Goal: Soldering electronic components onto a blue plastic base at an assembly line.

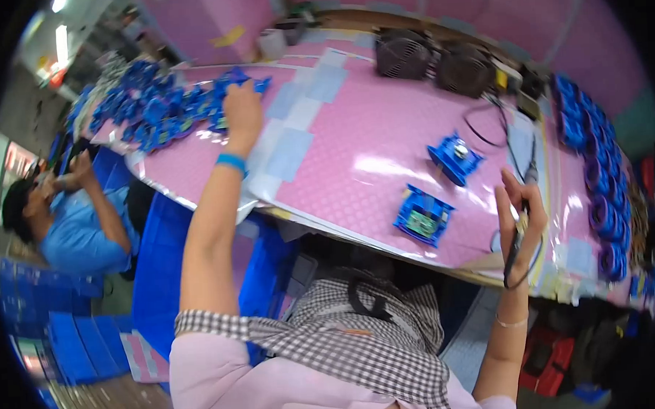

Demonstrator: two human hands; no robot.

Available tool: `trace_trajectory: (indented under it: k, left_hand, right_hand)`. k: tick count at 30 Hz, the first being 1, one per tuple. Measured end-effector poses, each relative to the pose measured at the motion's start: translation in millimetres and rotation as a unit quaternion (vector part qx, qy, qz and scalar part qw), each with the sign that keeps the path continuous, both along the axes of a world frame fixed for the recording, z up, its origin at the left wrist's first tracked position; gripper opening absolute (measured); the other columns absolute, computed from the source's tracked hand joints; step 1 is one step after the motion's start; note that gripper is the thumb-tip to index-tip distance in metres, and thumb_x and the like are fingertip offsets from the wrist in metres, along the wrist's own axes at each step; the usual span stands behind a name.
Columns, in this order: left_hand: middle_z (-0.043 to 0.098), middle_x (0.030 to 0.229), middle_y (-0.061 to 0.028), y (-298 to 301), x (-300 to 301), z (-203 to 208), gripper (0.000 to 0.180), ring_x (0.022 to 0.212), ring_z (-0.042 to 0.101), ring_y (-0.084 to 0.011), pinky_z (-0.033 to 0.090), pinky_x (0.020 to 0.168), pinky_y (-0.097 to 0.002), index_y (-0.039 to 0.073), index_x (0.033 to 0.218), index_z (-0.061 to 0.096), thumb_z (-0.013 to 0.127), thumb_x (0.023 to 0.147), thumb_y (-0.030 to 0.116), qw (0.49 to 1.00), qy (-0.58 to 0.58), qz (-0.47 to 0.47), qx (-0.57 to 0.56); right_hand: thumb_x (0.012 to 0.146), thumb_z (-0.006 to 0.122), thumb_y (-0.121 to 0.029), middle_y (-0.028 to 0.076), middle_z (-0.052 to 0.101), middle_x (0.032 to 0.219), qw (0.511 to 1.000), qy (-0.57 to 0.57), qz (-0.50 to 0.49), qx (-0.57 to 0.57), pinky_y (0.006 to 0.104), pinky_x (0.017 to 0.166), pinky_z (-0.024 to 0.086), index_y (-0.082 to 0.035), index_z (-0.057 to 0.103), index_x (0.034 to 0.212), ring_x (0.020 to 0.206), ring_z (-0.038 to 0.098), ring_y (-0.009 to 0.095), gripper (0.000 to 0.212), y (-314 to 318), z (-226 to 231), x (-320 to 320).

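The left hand (241, 109) closes on a blue part (236, 80) in the far-left pile (151, 110); the right hand (521, 214) grips a pen-like tool (517, 233) upright, nearer two blue parts (436, 192).

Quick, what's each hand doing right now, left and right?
Left hand: reaching into the pile of blue parts; whether it grips one cannot be told.
Right hand: closed on a pen-shaped tool.

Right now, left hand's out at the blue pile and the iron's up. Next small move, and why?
Probably close the left hand on one blue part from the pile and draw it in: it rests there, while the right hand holds the soldering iron off the table.
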State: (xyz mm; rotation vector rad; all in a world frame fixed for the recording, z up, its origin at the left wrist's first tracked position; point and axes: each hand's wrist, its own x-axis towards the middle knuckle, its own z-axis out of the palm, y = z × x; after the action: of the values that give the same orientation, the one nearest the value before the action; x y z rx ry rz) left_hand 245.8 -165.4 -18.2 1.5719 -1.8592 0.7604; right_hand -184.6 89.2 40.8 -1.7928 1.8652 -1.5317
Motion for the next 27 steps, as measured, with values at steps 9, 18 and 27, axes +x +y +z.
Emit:
trace_trajectory:
  k: [9,18,27]
  left_hand:
    - [0.065,0.068,-0.0169,151.0,-176.7,23.9,0.036,0.063,0.063,-0.0270,0.047,0.059,-0.0352,-0.001,0.074,0.070,0.072,0.080,0.035,0.868,0.141,-0.343,0.331]
    - [0.059,0.062,-0.0158,201.8,-192.3,16.3,0.040,0.059,0.059,-0.0304,0.043,0.054,-0.0409,-0.001,0.064,0.066,0.074,0.076,0.036,0.854,0.219,-0.312,0.355]
    - [0.057,0.060,-0.0148,219.4,-192.9,15.5,0.035,0.057,0.058,-0.0302,0.044,0.055,-0.0397,-0.001,0.063,0.063,0.069,0.080,0.029,0.850,0.207,-0.268,0.403]
  right_hand:
    - [0.074,0.078,-0.007,0.009,0.058,0.071,0.984,0.117,0.121,0.053,0.0296,0.061,0.047,0.000,0.057,0.090,0.066,0.060,0.020,0.027,-27.1,-25.0,1.2]
    - [0.074,0.059,0.004,0.005,0.051,0.063,0.984,0.083,0.158,0.025,0.0315,0.066,0.046,-0.004,0.047,0.075,0.072,0.057,0.023,0.014,-25.9,-56.9,3.5]
    - [0.082,0.066,-0.012,0.007,0.061,0.074,0.984,0.034,0.170,-0.049,0.0307,0.065,0.047,-0.005,0.054,0.079,0.069,0.056,0.023,0.015,5.8,-38.8,15.7]
